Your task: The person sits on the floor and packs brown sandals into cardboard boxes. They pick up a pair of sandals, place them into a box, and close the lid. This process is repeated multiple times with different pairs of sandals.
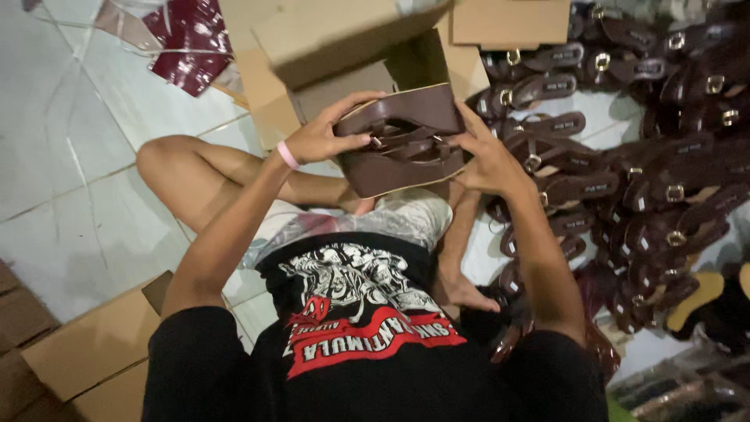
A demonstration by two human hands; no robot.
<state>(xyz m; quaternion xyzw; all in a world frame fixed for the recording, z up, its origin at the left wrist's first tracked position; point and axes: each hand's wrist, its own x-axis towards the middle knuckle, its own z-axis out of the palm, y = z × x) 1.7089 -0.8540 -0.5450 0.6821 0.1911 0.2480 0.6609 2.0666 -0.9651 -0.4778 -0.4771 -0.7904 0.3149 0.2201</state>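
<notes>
I had both hands on a pair of dark brown wedge sandals with strapped uppers [400, 144], pressed sole to sole and held up in front of the open brown cardboard shoebox [344, 59]. My left hand [324, 134], with a pink band at the wrist, was curled around the pair's left end, fingers over the top edge and thumb on the strap side. My right hand [488, 160] was clamped on the right end in the same way. I judged this to be the step of squaring the two sandals together; the next move seemed to call for keeping them aligned and turning them to suit the box's mouth just behind. The raised flap of the box hung close above the sandals, so there was little room upward. To the right of the box lay a dense heap of loose brown sandals with gold buckles [641, 164], crowding my right elbow. To the left of the box the pale tiled floor [94, 180] lay open past my bent knee, with flat cardboard [94, 344] nearer me.
</notes>
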